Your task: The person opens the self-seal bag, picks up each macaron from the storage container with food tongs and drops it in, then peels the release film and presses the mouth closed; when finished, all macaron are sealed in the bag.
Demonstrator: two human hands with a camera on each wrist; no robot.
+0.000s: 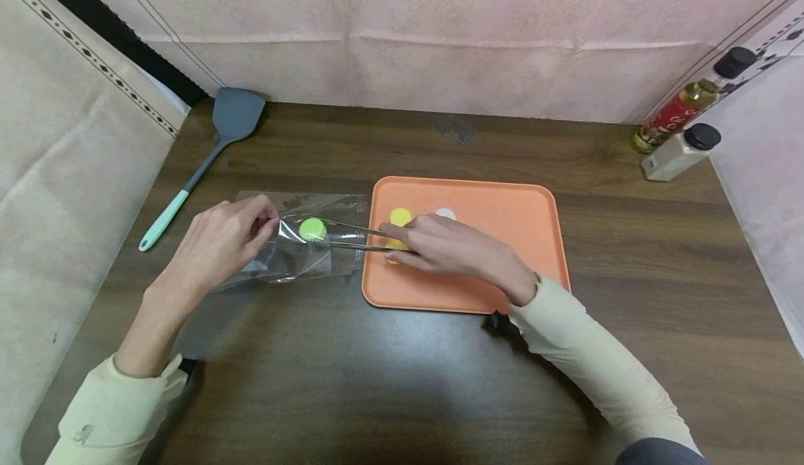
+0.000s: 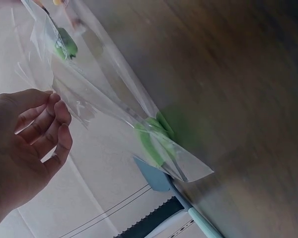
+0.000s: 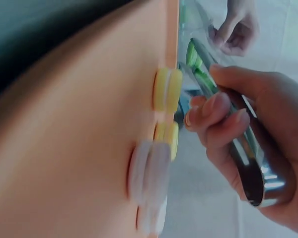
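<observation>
Where the wood-grain table (image 1: 377,381) extends beneath the orange tray (image 1: 502,207), a clear plastic bag (image 1: 301,259) lies just left of that tray. The left hand (image 1: 216,245), left of the tray, pinches the bag's film; the right hand (image 1: 452,245), above the tray, grips metal tongs (image 1: 358,246). Left of the tray, their tips hold a green macaron (image 1: 313,230); yellow macarons (image 3: 166,89) and whitish macarons (image 3: 149,171) rest on it.

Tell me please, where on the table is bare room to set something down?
The table is bare behind the orange tray, up to the pale cloth; in front, between the two sleeves; and right of the tray, nearer than the bottles. Crowded: the tray's left half and the space left of it, with macarons, tongs, plastic bag, left hand and right hand.
</observation>
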